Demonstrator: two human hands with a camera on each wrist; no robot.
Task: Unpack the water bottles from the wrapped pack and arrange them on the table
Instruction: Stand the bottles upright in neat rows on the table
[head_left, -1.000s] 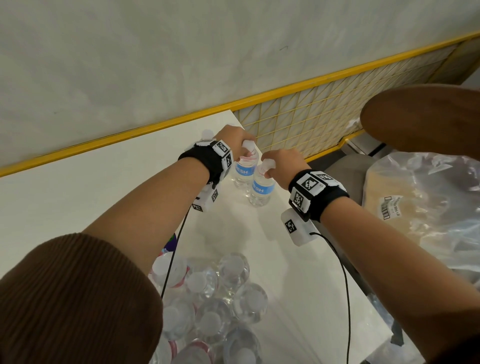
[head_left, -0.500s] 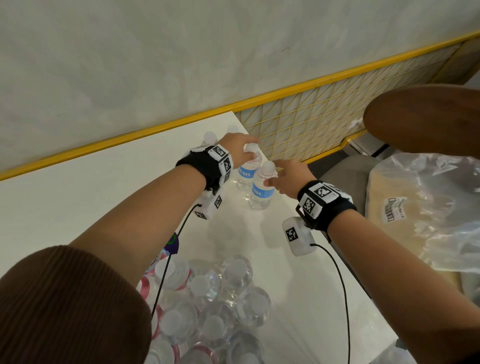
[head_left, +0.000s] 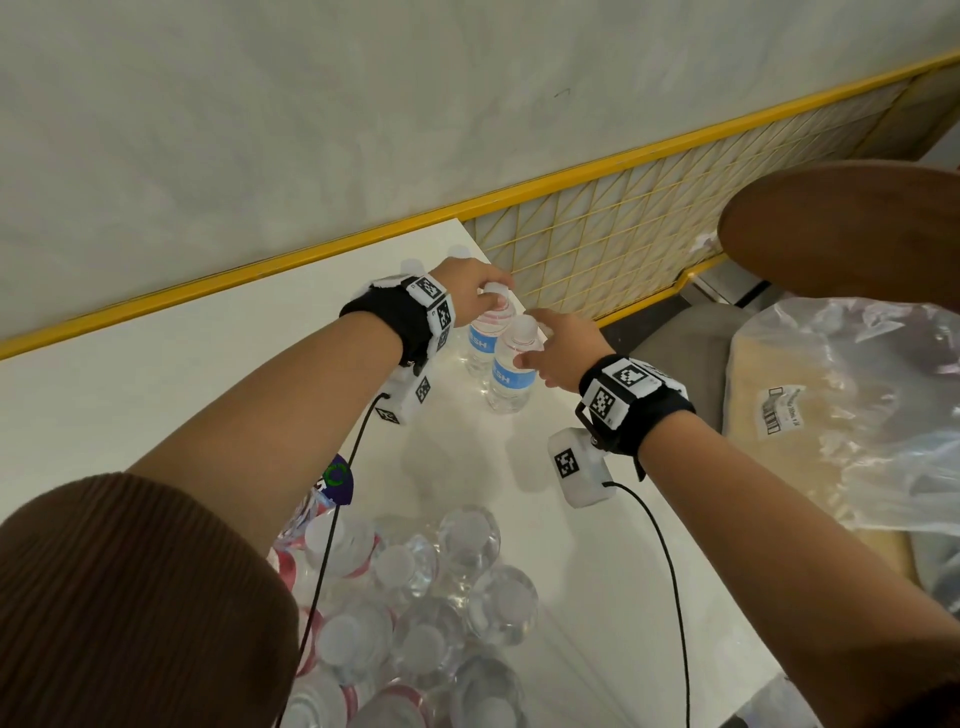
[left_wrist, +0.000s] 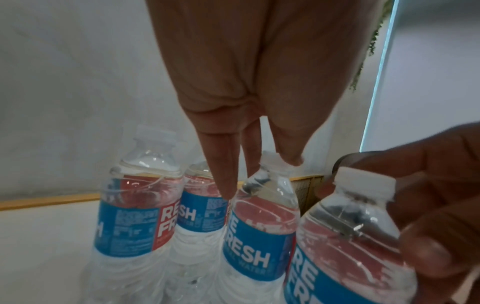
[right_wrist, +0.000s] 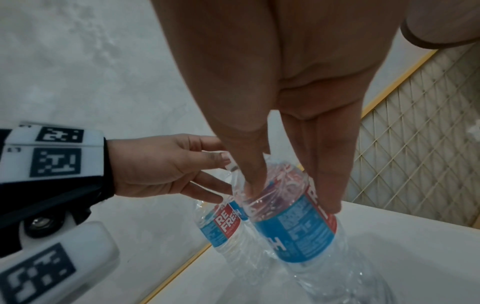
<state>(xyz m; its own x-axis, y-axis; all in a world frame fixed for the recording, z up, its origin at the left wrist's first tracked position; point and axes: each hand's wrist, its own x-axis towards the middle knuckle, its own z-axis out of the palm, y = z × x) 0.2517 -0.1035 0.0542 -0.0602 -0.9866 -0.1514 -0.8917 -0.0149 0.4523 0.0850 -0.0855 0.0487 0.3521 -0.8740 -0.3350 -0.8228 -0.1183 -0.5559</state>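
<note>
Plainly, with the left hand (head_left: 470, 291) pinching one bottle's (head_left: 485, 338) cap and the right hand (head_left: 563, 353) clasping its neighbour (head_left: 511, 371) near the table (head_left: 561, 447) corner, a clumsy release could topple both off.

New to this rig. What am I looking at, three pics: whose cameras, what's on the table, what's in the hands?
No robot here: a person wears three cameras. The big picture comes from the head, looking down. The other two come from the white tagged boxes strapped at each wrist, looking along the fingers.

The left hand pinches the cap of one water bottle. The right hand has its fingers around the neck of a second bottle. Both bottles stand on the white table near its far corner. The left wrist view shows two more bottles upright behind them.

Nearer the person sits the wrapped pack, still holding many bottles.
</note>
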